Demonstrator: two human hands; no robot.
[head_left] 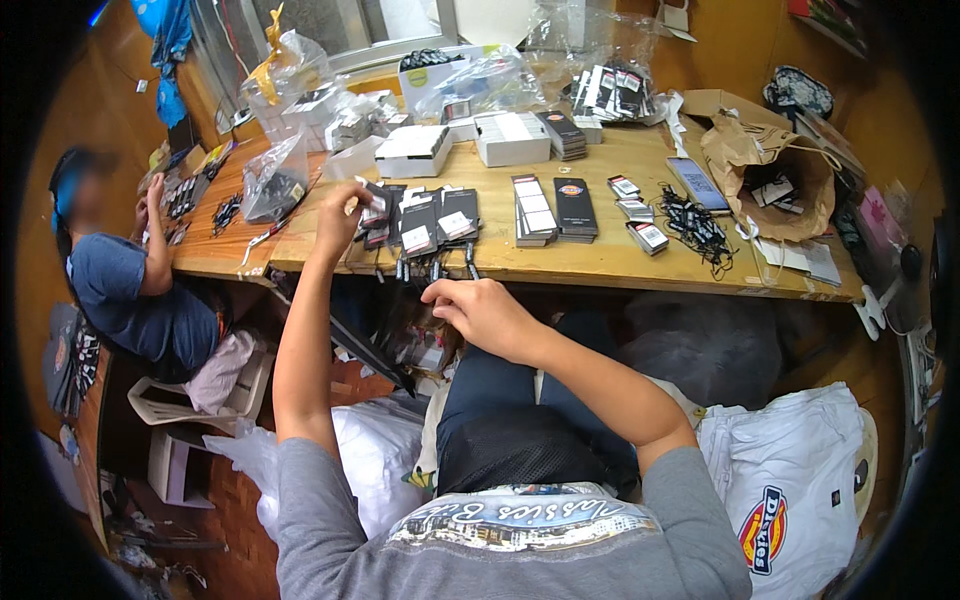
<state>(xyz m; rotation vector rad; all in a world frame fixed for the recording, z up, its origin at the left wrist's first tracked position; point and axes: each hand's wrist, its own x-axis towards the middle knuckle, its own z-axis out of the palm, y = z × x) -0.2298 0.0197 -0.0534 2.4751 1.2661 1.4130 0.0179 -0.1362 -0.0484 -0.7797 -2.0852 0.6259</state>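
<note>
My left hand (340, 212) is closed in a pinch at the left end of a spread of black hang tags (420, 228) with white stickers. A tag (374, 208) is at its fingertips. Black strings with small plastic ends (436, 268) hang from these tags over the table's front edge. Just below that edge is my right hand (482, 314), its thumb and fingers drawn together near the strings. Whatever is between those fingers is too small to make out. Right of the spread lie a stack of white-labelled tags (534, 212) and a stack of black tags (574, 208).
A pile of black strings (695, 230), small sticker stacks (634, 208) and a phone (698, 184) lie to the right, before a brown paper bag (745, 150). White boxes (412, 152) and plastic bags stand behind. Another person (140, 290) sits at the left.
</note>
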